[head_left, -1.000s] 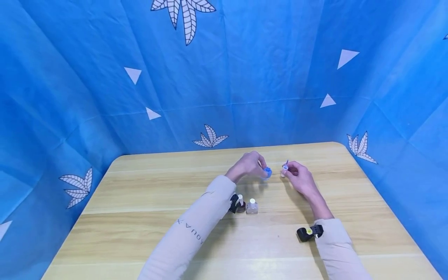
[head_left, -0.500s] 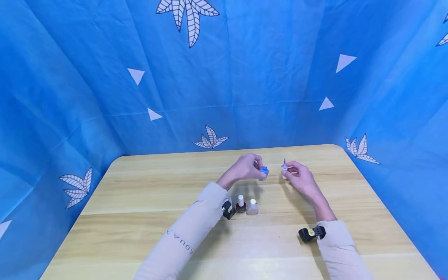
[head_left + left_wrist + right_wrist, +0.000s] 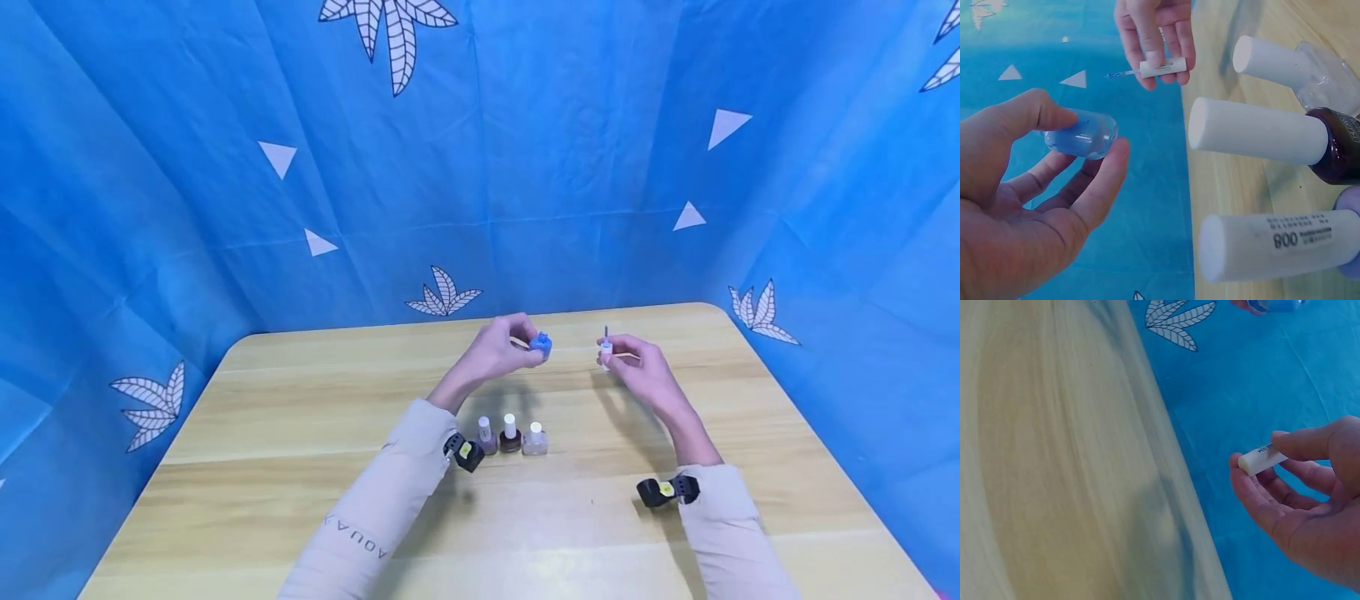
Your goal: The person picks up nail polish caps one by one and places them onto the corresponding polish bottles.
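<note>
Between thumb and fingers my left hand (image 3: 497, 346) pinches a small glass nail polish bottle (image 3: 1085, 134) of blue polish, its neck uncapped. The bottle is held up over the far part of the table. To its right, my right hand (image 3: 642, 367) pinches the white nail polish cap (image 3: 1165, 66), whose brush (image 3: 1121, 74) is coated in blue and points upward in the head view. A gap separates brush and bottle. In the right wrist view the cap's flat white end shows between thumb and fingertips, while the brush is hidden behind the thumb.
Three capped nail polish bottles stand in a row nearer me: a lilac one (image 3: 487, 437), a dark red one (image 3: 510, 435) and a clear one (image 3: 535, 440). The wooden table (image 3: 300, 450) ends at a blue patterned curtain (image 3: 570, 150) behind and on both sides.
My left hand has moved left and slightly back with the blue bottle, widening the gap to the brush. The right hand has turned the brush more upright. The lilac bottle has come into sight.
</note>
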Demonstrator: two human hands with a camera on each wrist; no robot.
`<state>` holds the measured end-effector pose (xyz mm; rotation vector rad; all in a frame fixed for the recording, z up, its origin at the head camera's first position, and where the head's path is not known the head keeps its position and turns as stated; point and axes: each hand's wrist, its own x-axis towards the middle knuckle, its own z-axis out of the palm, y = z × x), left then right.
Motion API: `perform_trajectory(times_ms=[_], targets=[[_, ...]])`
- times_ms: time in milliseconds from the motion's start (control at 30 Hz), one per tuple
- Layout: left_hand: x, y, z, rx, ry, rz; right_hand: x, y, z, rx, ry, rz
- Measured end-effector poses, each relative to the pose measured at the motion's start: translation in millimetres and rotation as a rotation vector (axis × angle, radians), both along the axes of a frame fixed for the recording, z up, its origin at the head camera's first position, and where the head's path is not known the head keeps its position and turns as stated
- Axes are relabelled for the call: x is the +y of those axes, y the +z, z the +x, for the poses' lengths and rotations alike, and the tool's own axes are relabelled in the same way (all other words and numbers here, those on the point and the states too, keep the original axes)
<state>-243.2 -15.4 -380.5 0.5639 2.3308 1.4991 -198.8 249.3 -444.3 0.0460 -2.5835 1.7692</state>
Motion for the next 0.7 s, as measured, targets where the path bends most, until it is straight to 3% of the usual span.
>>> perform_trajectory(times_ms=[167, 367, 700], targets=[[-9.9, 2.7, 2.4, 0.007, 0.024, 0.087, 0, 7.9, 0.5, 0.014, 0.004, 0.008], [-21.5, 4.6, 3.6, 0.006, -0.004, 0.139, 0, 14.7, 1.7, 0.025, -0.012, -0.057], [-49.8, 2.7, 11.6, -0.01, 0.039, 0.261, -3, 26.6, 5.4, 0.041, -0.01, -0.062]])
